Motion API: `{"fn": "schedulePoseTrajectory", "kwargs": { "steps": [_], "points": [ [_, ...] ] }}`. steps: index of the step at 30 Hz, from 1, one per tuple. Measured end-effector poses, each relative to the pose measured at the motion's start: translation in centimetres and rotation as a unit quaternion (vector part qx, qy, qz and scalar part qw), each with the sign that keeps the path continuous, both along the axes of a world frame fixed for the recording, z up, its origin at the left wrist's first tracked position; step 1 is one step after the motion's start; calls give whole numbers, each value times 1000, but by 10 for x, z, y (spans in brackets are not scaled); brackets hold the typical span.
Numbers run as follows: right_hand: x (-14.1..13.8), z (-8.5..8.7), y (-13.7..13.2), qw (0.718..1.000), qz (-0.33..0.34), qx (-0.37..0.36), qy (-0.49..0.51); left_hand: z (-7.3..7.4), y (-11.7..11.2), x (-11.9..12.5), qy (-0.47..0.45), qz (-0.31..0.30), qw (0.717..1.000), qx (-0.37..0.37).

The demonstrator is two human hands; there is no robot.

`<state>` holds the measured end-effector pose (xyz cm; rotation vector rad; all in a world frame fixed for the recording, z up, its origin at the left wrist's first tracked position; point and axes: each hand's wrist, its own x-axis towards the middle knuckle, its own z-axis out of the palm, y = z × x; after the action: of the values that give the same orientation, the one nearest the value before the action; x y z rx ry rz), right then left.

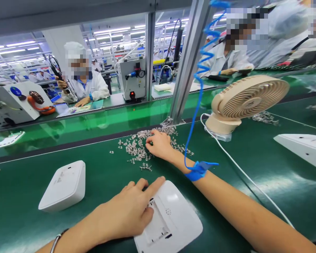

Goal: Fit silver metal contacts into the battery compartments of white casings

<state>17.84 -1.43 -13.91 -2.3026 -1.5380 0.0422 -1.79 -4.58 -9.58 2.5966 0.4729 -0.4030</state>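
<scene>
On green belt, white rounded casing (173, 218) under flat open left hand (129, 211), right hand (159, 144) grip pinching small metal screws (137, 147).

Brightness: bright, even factory light across the whole frame.
Source: rows of ceiling tube lights (14, 45) in the upper left and upper centre, burning to near white.
Glare: soft pale sheen on the green desk (274, 182) at lower right; a glossy streak along the belt at centre left.
Shadows: faint and short, a dim one under the left hand (126, 211) and beside the white casing (64, 186).
Focus: foreground crisp; the background hall softens with distance.
Distortion: wide-angle stretch at the edges, the metal post (189, 59) leaning, the fan (249, 98) pulled sideways.
Masking: faces pixelated in the upper left and upper right.
</scene>
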Motion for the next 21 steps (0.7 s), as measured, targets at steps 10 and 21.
{"fn": "schedulePoseTrajectory", "kwargs": {
  "steps": [10, 21],
  "points": [
    [4, 13, -6, 999, 27, -2, -35, 9, -8, 4, 58, 47, 991, 112],
    [9, -1, -75, 914, 114, 182, 345, 2, 2, 2, -62, 166, 884, 433]
  ]
}}
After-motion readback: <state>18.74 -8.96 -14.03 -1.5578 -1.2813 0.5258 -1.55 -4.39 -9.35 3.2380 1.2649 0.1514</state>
